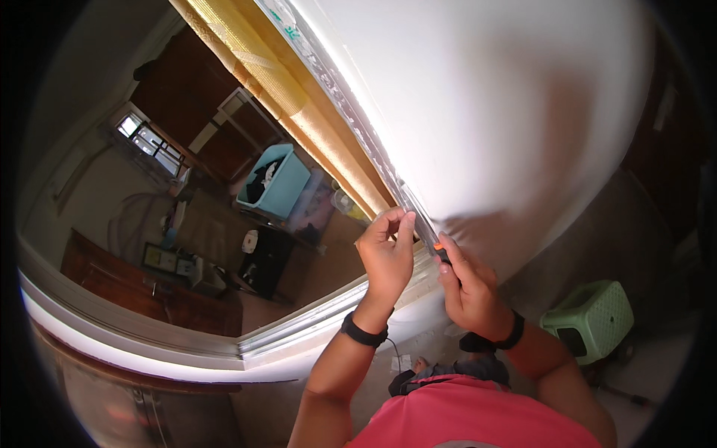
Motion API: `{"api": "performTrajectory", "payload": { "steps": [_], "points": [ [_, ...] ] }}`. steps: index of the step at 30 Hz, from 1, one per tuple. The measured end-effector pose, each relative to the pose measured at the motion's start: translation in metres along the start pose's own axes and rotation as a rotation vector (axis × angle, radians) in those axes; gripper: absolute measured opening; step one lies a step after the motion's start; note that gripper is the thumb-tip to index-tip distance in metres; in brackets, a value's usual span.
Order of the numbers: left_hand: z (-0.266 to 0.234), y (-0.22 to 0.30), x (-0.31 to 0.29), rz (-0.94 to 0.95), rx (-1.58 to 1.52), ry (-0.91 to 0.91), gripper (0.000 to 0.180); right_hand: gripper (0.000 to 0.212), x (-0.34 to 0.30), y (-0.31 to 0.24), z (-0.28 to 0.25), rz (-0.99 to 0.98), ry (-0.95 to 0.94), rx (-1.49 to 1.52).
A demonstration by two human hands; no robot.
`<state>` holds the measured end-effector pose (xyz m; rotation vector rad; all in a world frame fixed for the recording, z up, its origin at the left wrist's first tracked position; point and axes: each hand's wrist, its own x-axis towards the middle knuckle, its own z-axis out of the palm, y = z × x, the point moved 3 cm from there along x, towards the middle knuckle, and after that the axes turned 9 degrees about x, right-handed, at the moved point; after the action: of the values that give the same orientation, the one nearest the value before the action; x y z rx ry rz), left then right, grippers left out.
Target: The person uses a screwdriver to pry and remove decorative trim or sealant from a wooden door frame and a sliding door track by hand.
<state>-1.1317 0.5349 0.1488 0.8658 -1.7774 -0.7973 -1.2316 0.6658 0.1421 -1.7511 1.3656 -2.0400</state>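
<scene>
My left hand [387,246] is raised to the edge of a window frame [357,127], thumb and forefinger pinched together. Whatever lies between those fingertips is too small to make out. Just to the right and a little lower, my right hand [472,290] grips a small tool with a black and orange handle [442,254]. The tool points up toward the frame's metal edge; its tip cannot be told apart from the frame. A golden curtain [299,104] hangs along the left side of this upright. Both wrists wear black bands.
A white wall [508,89] rises at the right of the frame. Below runs the white window sill track [299,332]. Through the opening are a light blue tub [280,187] holding dark items and a dark cabinet [269,261]. A green plastic stool [597,317] stands at lower right.
</scene>
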Motion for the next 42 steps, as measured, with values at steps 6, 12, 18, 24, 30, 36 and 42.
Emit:
{"api": "performTrajectory", "payload": {
  "steps": [6, 12, 18, 24, 30, 36, 42],
  "points": [
    [-0.003, 0.006, 0.01, 0.044, -0.003, 0.01, 0.011, 0.048, 0.016, -0.01, 0.011, -0.019, 0.071, 0.002],
    [-0.007, 0.006, 0.017, 0.077, -0.038, -0.048, 0.011, 0.047, 0.041, -0.024, 0.01, -0.004, 0.126, 0.033],
    [-0.011, 0.004, 0.019, 0.131, 0.034, -0.126, 0.013, 0.052, 0.008, -0.018, 0.015, 0.132, 0.097, -0.113],
    [-0.009, 0.01, 0.021, 0.175, 0.071, -0.134, 0.014, 0.051, 0.002, -0.013, 0.017, 0.083, 0.131, -0.14],
    [-0.011, 0.007, 0.019, 0.19, 0.056, -0.115, 0.013, 0.05, 0.032, -0.026, 0.011, -0.057, 0.14, -0.212],
    [-0.012, 0.01, 0.017, 0.139, 0.079, -0.113, 0.013, 0.048, -0.005, -0.013, 0.017, 0.024, 0.119, -0.271],
    [-0.011, 0.008, 0.017, 0.141, 0.056, -0.099, 0.014, 0.047, -0.012, -0.012, 0.008, 0.059, 0.092, -0.184]
  ]
}}
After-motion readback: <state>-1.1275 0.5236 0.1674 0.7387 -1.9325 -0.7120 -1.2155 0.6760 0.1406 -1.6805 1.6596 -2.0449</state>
